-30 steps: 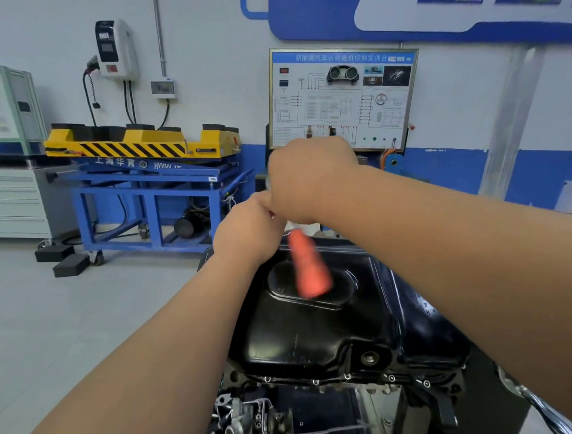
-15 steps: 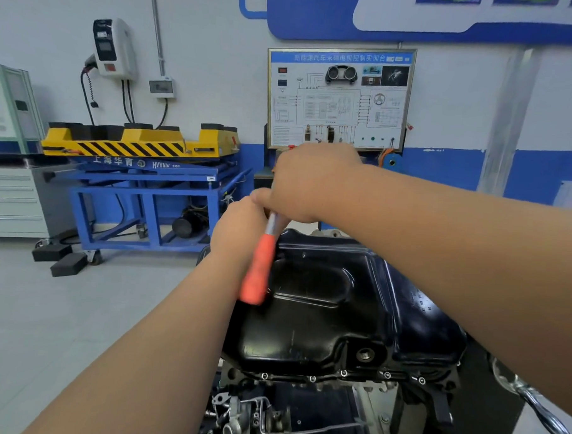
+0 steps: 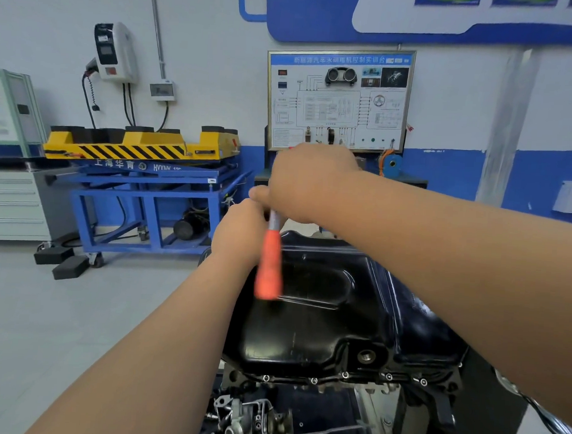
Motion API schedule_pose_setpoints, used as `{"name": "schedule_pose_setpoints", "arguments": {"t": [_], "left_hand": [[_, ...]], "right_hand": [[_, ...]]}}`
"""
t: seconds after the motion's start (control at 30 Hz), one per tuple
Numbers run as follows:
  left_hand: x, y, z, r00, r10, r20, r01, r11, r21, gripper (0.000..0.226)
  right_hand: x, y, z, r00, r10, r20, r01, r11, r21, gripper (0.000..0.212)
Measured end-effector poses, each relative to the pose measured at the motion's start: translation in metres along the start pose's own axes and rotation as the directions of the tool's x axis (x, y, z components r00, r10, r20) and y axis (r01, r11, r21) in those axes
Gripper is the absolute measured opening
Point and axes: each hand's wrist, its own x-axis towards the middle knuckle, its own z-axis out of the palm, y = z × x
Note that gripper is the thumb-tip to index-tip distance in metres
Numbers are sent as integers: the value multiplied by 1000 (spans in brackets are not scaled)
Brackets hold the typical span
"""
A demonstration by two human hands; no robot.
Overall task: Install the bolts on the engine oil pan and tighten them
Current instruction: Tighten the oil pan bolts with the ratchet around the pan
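A black engine oil pan (image 3: 313, 319) sits on top of an upturned engine, with several bolts (image 3: 313, 380) along its near flange. At the pan's far left edge both hands meet over a ratchet wrench with an orange handle (image 3: 269, 268). My right hand (image 3: 309, 181) grips the wrench's head from above. My left hand (image 3: 241, 231) is curled just below and left of it; what it holds is hidden. The orange handle hangs down toward me, blurred. The bolt under the wrench is hidden by my hands.
A blue lift stand with a yellow striped platform (image 3: 140, 151) stands on the floor at the left. A wiring training board (image 3: 339, 97) is behind the engine. A metal crank handle (image 3: 538, 415) juts out at the lower right. Grey drawers (image 3: 10, 201) line the far left.
The orange handle swung from the right over the pan to the left, then back a little toward the middle. Both hands stayed at the far left edge of the pan.
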Motion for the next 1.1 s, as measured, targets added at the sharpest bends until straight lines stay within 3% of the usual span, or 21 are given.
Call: {"name": "schedule_pose_setpoints", "arguments": {"t": [0.13, 0.3, 0.47, 0.6, 0.7, 0.87, 0.97, 1.1], "left_hand": [[-1, -1, -1, 993, 110, 33, -108, 993, -44, 22], [-1, -2, 0, 999, 34, -6, -34, 997, -74, 28], [-2, 0, -3, 1000, 3, -5, -3, 1000, -30, 28], [-2, -3, -1, 995, 98, 24, -96, 993, -71, 21], [-1, -3, 0, 996, 83, 39, -80, 993, -92, 22], [-3, -3, -3, 1000, 22, -22, -24, 997, -77, 34], [-3, -3, -3, 999, 15, -46, -21, 991, -130, 33], [-2, -2, -2, 996, 73, 41, -68, 990, -123, 12]], "right_hand": [[2, 6, -11, 993, -119, -25, 114, 982, -149, 31], [2, 4, -7, 985, -165, -49, 147, 955, -258, 28], [4, 0, 0, 998, -56, -27, 54, 996, -66, 38], [8, 9, -9, 985, -164, -51, 153, 973, -172, 29], [9, 10, -7, 971, -225, -76, 204, 954, -219, 26], [7, -2, 5, 994, -101, -39, 100, 994, -39, 41], [12, 0, 0, 988, -145, -43, 142, 988, -65, 33], [14, 10, -9, 978, -205, -24, 199, 967, -158, 29]]}}
